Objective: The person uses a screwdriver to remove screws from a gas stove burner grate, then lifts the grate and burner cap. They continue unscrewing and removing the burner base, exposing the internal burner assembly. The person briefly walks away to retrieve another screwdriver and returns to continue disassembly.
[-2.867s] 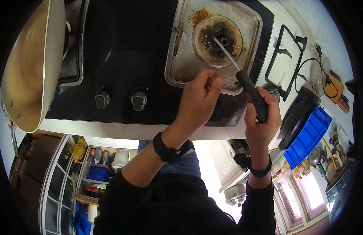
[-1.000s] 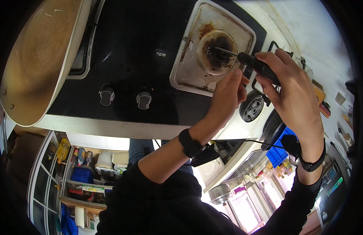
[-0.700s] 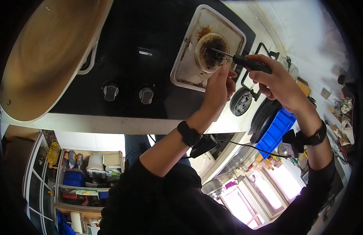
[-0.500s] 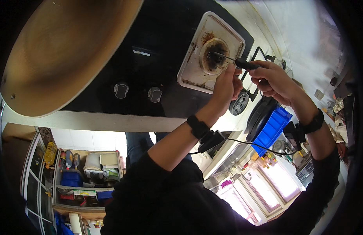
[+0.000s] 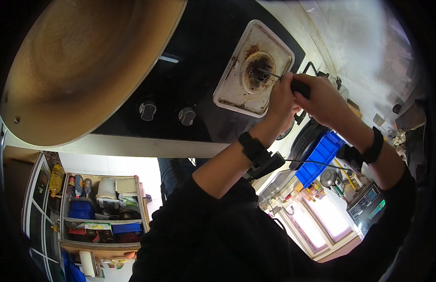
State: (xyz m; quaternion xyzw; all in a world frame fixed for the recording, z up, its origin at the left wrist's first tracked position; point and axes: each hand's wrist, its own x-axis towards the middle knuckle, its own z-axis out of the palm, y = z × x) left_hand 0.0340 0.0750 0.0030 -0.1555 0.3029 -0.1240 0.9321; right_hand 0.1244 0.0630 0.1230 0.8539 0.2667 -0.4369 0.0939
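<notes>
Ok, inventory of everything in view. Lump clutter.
Hob: 1, black, top middle
Knobs: 2, grey, hob's near edge
Drip tray: 1, pale, stained, on hob
Burner: 1, dark, in drip tray
Screwdriver: 1, black-handled, tip at burner
Pan: 1, tan, upper left
Grate: 1, black, right of hob
Bin: 1, blue, right
Bottle: 1, yellow, lower left
Shelf clutter: uncounted, mixed, lower left
Window panes: at least 2, bright, lower right
Wristbands: 2, black, one per wrist
Left hand: 1, bare, beside screwdriver
Right hand: 1, bare, gripping screwdriver
</notes>
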